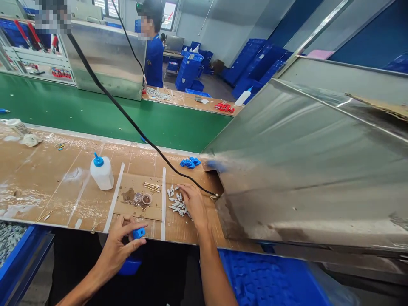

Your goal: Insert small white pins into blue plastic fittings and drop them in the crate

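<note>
Between the thumb and fingers of my left hand (124, 236) is a small blue block-shaped part (139, 233) with a hole in it, held at the bench's front edge. My right hand (193, 202) reaches over a pile of small grey metal pieces (178, 206). Its fingertips are closed at one piece at the pile's top; the grip itself is partly hidden. Left of the pile, two small round cups (146, 199) with brown liquid stand on stained cardboard. Several cotton swabs (152, 187) lie behind them. More blue parts (190, 162) are heaped farther back.
A white bottle with a blue cap (102, 172) stands left of the cups. A black cable (137, 127) crosses above the bench to a metal panel (306, 182) on the right. Behind runs a green conveyor (178, 121). A co-worker in blue (154, 59) stands beyond it.
</note>
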`<state>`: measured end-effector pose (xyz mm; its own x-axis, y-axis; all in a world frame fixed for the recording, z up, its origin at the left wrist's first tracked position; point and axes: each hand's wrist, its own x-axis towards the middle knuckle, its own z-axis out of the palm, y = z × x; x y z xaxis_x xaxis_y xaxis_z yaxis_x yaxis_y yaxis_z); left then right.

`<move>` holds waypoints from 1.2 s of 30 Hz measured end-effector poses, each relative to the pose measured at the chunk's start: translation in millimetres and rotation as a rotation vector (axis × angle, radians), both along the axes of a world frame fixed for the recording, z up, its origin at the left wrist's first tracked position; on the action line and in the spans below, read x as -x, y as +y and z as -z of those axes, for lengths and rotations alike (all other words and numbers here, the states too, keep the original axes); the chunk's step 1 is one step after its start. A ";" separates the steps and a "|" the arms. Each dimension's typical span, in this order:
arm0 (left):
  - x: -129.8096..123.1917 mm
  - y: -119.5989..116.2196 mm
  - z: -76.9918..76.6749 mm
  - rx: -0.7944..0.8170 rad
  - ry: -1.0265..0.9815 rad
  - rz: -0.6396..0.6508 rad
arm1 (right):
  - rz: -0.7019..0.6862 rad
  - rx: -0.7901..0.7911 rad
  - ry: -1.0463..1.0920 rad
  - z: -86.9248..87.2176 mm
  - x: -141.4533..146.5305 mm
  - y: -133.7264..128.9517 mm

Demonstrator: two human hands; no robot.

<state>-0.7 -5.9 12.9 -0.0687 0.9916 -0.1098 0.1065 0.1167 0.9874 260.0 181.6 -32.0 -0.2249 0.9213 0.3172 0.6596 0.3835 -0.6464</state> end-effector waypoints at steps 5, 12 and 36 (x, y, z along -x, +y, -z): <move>10.1 0.8 -1.1 0.065 -0.277 -0.062 | -0.005 0.061 0.078 3.1 9.8 12.2; 10.5 -4.6 -1.1 0.210 -0.682 -0.049 | 0.179 0.190 0.431 -4.8 8.5 -43.6; 9.3 2.1 -2.6 0.191 -0.599 -0.042 | 0.114 0.494 0.943 -27.9 71.0 -93.6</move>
<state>-9.9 -3.8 15.5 0.0210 0.9483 -0.3166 -0.4671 0.2893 0.8356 189.0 88.0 -4.1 0.0114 0.9953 -0.0962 -0.1726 -0.0928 -0.9806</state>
